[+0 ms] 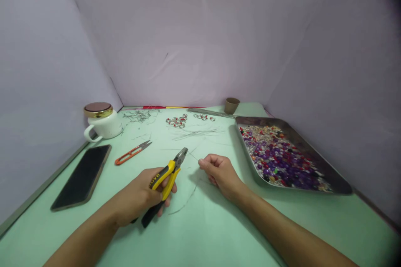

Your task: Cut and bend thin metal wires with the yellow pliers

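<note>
My left hand (147, 194) is wrapped round the yellow-and-black handles of a pair of pliers (171, 172), whose metal jaws point up and away. Between thumb and forefinger, my right hand (221, 173) pinches a thin wire (194, 157). The wire runs from those fingertips to the tip of the plier jaws; whether the jaws grip it is too small to tell. Another thin wire (191, 196) curves over the green table (200, 233) between my hands. Several cut wires (197, 132) lie beyond the pliers.
Left of my hands lie orange thread snips (133, 153), a phone (82, 177) and a white lidded mug (105, 127). Behind are a tangle of wire scraps (140, 115), red-beaded rings (177, 121), a bundle of rods (213, 112) and a brown cup (231, 106). A metal tray (293, 127) of beads stands right.
</note>
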Demonstrator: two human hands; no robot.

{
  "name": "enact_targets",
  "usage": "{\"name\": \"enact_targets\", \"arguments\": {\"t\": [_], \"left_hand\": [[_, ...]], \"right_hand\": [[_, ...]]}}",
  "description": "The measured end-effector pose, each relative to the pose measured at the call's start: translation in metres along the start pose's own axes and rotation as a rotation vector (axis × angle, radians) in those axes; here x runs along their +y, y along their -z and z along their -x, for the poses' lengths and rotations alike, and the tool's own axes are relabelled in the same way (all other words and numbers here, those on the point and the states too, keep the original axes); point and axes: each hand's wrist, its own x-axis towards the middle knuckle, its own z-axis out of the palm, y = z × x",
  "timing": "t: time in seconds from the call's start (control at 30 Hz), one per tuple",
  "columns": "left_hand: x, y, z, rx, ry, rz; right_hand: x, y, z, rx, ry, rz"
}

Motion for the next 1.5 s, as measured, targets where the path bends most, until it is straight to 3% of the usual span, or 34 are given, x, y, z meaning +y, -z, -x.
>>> {"name": "enact_targets", "arguments": {"t": [0.2,0.3,0.37,0.43,0.5,0.67,0.73,0.83,0.9,1.0,1.23,1.33,1.4,1.5], "left_hand": [[-0.008,-0.005,-0.004,0.358,0.008,-0.910],[-0.014,-0.011,-0.007,0.440,0.002,-1.202],[-0.013,-0.013,-0.009,0.471,-0.022,-1.280],[-0.008,-0.013,-0.008,0.460,-0.003,-1.171],[0.000,-0.010,-0.004,0.363,0.024,-0.871],[0.009,-0.002,0.006,-0.088,-0.008,0.165],[0.003,-0.001,0.007,-0.244,-0.048,0.455],[-0.006,-0.002,0.005,-0.389,-0.043,0.654],[-0.009,-0.003,0.003,-0.374,-0.047,0.646],[-0.006,-0.002,0.002,-0.190,-0.062,0.401],[-0.002,-0.003,0.001,0.322,0.001,-0.742],[-0.004,-0.009,-0.001,0.411,0.072,-1.086],[-0.006,-0.014,-0.004,0.455,0.047,-1.265],[-0.008,-0.017,-0.006,0.532,-0.014,-1.348]], "right_hand": [[0.000,-0.001,0.000,0.022,-0.009,-0.003],[0.000,-0.001,0.000,0.022,-0.009,-0.006],[0.000,-0.001,0.000,0.026,-0.011,-0.012],[0.000,-0.001,-0.001,0.030,-0.014,-0.022],[0.000,-0.001,-0.001,0.026,-0.012,-0.032],[0.001,0.000,-0.001,0.002,0.011,-0.041],[0.002,0.000,0.000,-0.020,0.023,-0.036],[0.002,0.001,0.001,-0.045,0.048,-0.019],[0.002,0.001,0.001,-0.042,0.047,-0.025],[0.004,0.001,0.000,-0.010,0.022,-0.041],[0.001,-0.002,-0.001,0.023,-0.009,-0.040],[0.001,-0.002,0.000,0.029,-0.010,-0.043],[0.001,-0.002,0.000,0.036,-0.011,-0.042],[0.002,-0.002,0.000,0.038,-0.006,-0.031]]}}
